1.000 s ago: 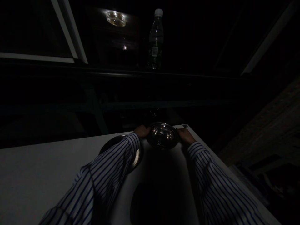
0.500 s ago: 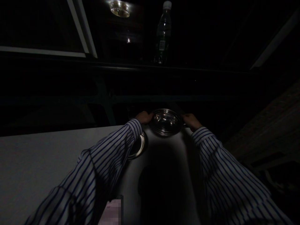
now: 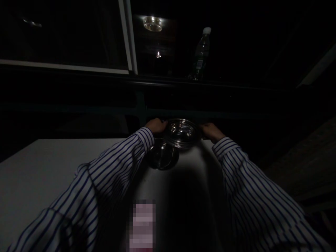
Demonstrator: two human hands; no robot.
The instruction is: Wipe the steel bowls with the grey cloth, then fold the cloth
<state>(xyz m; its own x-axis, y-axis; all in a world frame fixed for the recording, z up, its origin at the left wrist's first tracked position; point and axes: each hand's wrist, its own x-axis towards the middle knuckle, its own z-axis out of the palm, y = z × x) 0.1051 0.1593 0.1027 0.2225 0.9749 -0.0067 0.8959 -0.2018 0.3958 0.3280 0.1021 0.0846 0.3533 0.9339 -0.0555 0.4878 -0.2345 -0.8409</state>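
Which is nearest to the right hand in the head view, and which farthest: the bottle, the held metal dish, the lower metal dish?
From the right hand:
1. Held metal dish: in its grip, just to its left.
2. Lower metal dish: farther left, on the table.
3. Bottle: beyond the table.

We see dim white table, dark shadow down middle (image 3: pixel 78 161). Near far edge, round metal bowl (image 3: pixel 161 157) on top. Closer to us, pinkish pixelated patch (image 3: pixel 142 225), unidentifiable. Beyond, dark ledge (image 3: pixel 168 83) bears plastic bottle (image 3: pixel 202 56).
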